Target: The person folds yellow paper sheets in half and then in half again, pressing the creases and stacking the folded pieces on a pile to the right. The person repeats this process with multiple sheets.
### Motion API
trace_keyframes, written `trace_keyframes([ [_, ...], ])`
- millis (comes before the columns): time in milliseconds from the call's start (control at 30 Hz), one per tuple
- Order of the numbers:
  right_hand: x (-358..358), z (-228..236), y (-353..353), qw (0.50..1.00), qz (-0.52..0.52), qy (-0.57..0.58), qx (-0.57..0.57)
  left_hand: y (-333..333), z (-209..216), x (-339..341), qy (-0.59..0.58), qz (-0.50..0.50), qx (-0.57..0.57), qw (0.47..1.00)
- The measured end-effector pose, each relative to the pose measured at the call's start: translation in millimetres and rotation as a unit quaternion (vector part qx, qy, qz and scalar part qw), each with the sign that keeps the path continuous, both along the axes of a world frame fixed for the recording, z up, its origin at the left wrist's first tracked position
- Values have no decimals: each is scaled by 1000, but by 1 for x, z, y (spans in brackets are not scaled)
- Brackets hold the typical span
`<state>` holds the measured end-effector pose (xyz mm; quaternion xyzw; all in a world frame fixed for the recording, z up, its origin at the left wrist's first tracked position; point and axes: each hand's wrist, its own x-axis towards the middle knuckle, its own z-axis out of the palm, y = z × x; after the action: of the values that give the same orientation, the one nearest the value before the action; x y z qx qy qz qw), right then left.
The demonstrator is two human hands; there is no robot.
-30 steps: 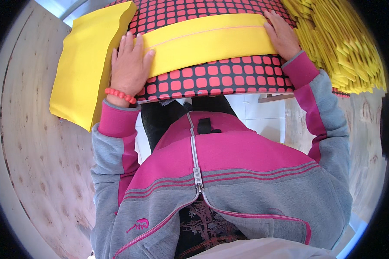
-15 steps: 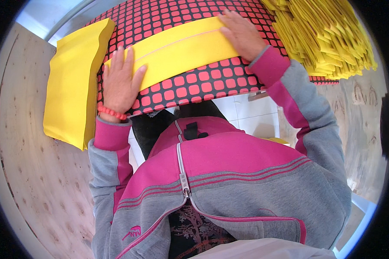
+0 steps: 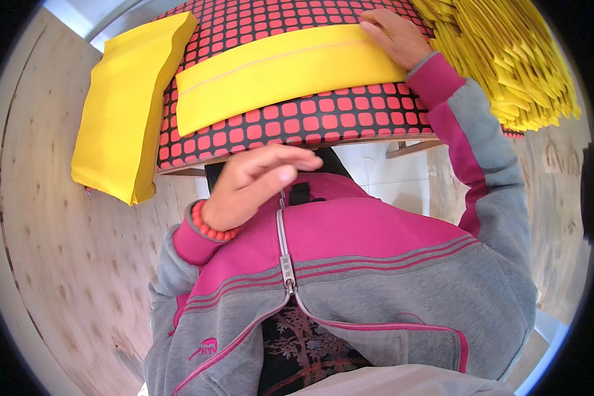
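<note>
A flat yellow fabric piece (image 3: 290, 69) with a pale line along its length lies across the red-and-black patterned table cover (image 3: 297, 125). My right hand (image 3: 397, 38) is at its far right end, fingers bent and closed at the edge, partly hiding that corner. In front of my body, off the near edge of the table, my left hand (image 3: 261, 181) is raised. Its fingers are stretched out, slightly blurred, and nothing is in them. A red bead bracelet (image 3: 209, 226) circles the left wrist.
A thick stack of yellow fabric (image 3: 125, 99) stands at the left, overhanging the table edge. At the far right a large pile of yellow fabric pieces (image 3: 508, 66) has its edges fanned out. A wooden board surface (image 3: 59, 251) fills the left side.
My left hand has lifted off the fabric piece's left end and come back toward my body. My right hand has shifted slightly right, its fingers going from flat to bent.
</note>
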<state>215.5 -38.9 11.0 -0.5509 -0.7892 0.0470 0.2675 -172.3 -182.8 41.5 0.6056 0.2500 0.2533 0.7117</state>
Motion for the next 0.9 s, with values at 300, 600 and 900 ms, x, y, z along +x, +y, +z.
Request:
trace_keyframes([
  [300, -27, 35, -149, 988, -16, 117, -102, -14, -49, 24, -122, 23, -324, 938],
  [600, -92, 40, -234, 864, -4, 272, -423, -68, -36, 14, -151, 148, -298, 931],
  [900, -173, 30, -178, 628, 171, 573, -497, -120, 6, -32, -125, 5, -248, 961],
])
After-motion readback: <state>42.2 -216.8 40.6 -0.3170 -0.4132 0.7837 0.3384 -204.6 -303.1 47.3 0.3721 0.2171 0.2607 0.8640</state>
